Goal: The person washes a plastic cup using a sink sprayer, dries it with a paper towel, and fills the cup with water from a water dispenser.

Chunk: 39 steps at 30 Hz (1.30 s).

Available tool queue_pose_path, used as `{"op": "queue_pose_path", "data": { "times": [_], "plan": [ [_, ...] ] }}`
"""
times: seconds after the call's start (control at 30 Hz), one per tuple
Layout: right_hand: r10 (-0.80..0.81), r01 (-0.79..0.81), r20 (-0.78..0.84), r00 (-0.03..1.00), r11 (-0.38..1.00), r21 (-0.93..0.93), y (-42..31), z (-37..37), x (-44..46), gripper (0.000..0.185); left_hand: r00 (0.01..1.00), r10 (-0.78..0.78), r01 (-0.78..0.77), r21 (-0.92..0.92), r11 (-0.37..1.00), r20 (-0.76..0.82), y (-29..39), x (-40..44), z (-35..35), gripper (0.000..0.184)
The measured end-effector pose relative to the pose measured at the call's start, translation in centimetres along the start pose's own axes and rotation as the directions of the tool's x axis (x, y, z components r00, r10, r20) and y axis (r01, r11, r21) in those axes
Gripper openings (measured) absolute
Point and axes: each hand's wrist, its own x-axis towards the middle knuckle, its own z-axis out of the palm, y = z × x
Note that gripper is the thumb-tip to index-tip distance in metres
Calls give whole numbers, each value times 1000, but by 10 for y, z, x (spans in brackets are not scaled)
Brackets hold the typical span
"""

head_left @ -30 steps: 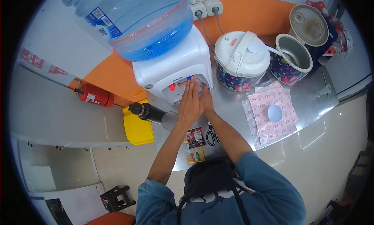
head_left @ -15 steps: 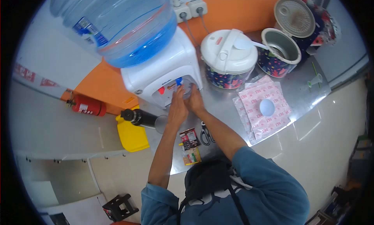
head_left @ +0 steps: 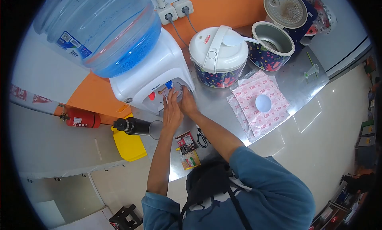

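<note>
A white water dispenser (head_left: 147, 76) with a large blue bottle (head_left: 107, 35) on top stands at the upper left. My right hand (head_left: 188, 103) is wrapped round a clear cup (head_left: 178, 90) in the dispenser's recess. Just below the blue tap (head_left: 168, 84), my left hand (head_left: 172, 110) reaches up with its fingers extended beside the cup. The red tap (head_left: 152, 96) is to the left of the fingers. Near my left wrist, another clear cup (head_left: 156, 129) stands beside a black bottle (head_left: 137, 127).
Sachets (head_left: 186, 144) and black scissors (head_left: 202, 139) lie near the front edge. Behind are a closed rice cooker (head_left: 219, 50) and an open one (head_left: 270, 50). A white bowl (head_left: 263, 103) rests on printed paper (head_left: 254, 120). A yellow object (head_left: 129, 144) is at the left.
The view has shifted, so the counter items appear further left. My left hand has come down from the blue tap, while my right hand stays at the cup.
</note>
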Motion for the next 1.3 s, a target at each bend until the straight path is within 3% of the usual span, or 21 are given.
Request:
{"op": "queue_pose_path", "data": {
  "times": [0.2,0.3,0.53,1.3],
  "plan": [
    [76,-76,48,996,997,4,-4,-2,0,78,999,-13,15,-40,999,41,1,0,-2,59],
    [-11,11,-32,999,1000,-2,-3,-1,-2,77,999,-17,19,-41,999,45,1,0,-3,60],
    [8,-8,-5,1000,1000,-13,1,1,-1,80,998,-19,17,36,999,54,3,1,-8,58],
    [47,-47,-5,999,998,-32,-3,-2,-2,75,998,-41,38,41,998,56,6,2,-7,60]
  ]
}}
